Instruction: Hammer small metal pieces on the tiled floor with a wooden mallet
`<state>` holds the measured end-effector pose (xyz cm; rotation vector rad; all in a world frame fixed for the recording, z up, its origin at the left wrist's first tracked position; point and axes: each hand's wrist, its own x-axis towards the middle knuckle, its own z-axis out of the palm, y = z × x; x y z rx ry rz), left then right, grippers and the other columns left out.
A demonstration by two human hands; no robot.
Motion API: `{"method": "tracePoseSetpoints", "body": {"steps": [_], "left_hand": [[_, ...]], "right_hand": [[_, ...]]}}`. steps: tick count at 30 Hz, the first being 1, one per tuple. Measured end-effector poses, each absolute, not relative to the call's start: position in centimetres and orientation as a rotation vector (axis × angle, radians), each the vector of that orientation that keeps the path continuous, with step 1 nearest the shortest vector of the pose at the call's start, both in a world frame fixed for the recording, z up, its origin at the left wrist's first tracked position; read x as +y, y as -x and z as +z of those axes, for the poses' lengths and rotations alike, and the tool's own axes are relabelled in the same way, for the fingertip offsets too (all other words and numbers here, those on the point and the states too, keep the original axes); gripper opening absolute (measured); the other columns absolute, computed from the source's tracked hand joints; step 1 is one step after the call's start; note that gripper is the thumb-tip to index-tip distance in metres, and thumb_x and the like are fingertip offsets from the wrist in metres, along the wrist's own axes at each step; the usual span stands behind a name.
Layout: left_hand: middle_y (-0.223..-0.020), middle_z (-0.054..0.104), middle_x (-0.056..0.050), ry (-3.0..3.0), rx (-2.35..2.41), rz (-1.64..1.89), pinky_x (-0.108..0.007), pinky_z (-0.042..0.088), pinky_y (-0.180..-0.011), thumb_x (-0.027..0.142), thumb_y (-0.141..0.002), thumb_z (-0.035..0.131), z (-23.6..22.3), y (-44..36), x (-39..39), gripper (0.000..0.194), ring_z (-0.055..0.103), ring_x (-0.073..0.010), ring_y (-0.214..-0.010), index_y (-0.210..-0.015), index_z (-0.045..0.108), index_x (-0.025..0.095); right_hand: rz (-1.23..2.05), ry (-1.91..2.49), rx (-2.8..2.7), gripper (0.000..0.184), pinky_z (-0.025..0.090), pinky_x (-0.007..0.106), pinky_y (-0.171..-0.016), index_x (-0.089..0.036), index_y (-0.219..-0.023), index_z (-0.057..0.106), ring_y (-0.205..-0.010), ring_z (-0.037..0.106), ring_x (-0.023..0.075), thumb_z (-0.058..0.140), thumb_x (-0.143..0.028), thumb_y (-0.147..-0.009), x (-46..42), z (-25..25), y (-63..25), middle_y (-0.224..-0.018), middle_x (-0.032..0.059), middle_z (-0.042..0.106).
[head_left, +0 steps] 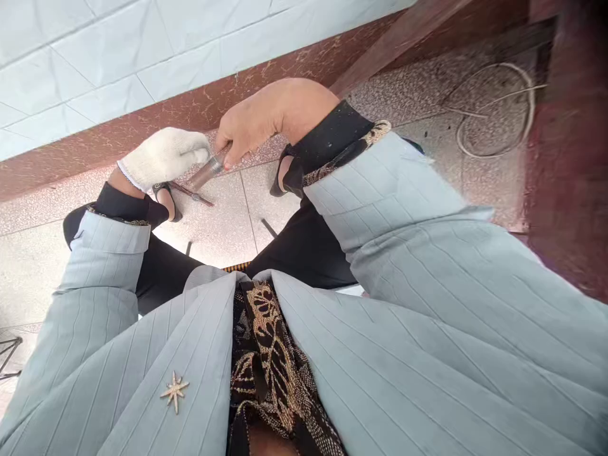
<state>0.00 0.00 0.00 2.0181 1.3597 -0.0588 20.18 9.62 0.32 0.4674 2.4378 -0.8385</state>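
The gloved left hand (164, 155), upper left of the frame, has curled fingers; its grip cannot be determined. Below it shows a thin reddish rod (202, 199). A brush-like tool (208, 172), upper left of center, is clamped in the bare right hand (268, 117), upper center. A coiled cable (531, 113) lies upper right.

The glove (154, 155) on the left hand (166, 152) is plain white; beyond it, the baseboard (204, 104) is reddish-brown, pale-veined. Nearer the wearer, the jacket (403, 316) is pale blue, the blouse (268, 354) black with gold leaves.
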Motion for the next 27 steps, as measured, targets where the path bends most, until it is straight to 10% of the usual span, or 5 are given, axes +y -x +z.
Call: {"method": "tracePoseSetpoints", "body": {"steps": [10,18,23,27], "left_hand": [[-0.112,0.079,-0.009,-1.924,1.519,0.132,-0.043,0.056,-0.095,0.049,-0.105,0.044,-0.1,0.7,0.1,0.045,0.067,-0.0223,-0.095,-0.121,0.078,0.024],[-0.097,0.071,-0.007,-2.239,1.490,-0.277,-0.039,0.053,-0.093,0.031,-0.110,0.046,0.4,-2.2,-0.5,0.037,0.071,-0.0272,-0.096,-0.123,0.077,0.016],[-0.088,0.063,-0.003,-2.239,1.468,-0.194,-0.036,0.053,-0.089,0.028,-0.108,0.049,1.1,-1.5,-0.8,0.033,0.067,-0.0235,-0.088,-0.118,0.078,0.016],[-0.096,0.068,-0.002,-2.199,1.443,-0.037,-0.034,0.048,-0.092,0.025,-0.108,0.049,0.6,0.1,-0.5,0.032,0.064,-0.0189,-0.093,-0.115,0.079,0.017]], "right_hand": [[-1.833,-1.123,2.579,0.020,0.061,0.029,-0.095,-0.013,-0.096,0.071,-0.096,0.071,0.0157,0.058,-0.027,-0.101,8.1,5.1,-23.6,-0.100,0.0044,0.072],[-0.664,-1.418,2.541,0.039,0.056,0.044,-0.119,-0.007,-0.126,0.082,-0.132,0.072,0.0327,0.064,-0.031,-0.101,7.9,3.1,-21.3,-0.126,0.0166,0.079],[-0.637,-0.965,2.446,0.029,0.050,0.035,-0.118,-0.017,-0.081,0.075,-0.135,0.071,0.0253,0.068,-0.044,-0.088,7.5,0.8,-20.1,-0.078,0.0061,0.076],[-0.818,-0.604,2.438,0.027,0.052,0.030,-0.113,-0.016,-0.092,0.079,-0.117,0.075,0.0178,0.069,-0.041,-0.096,7.6,1.0,-20.6,-0.068,-0.0052,0.065]]}}
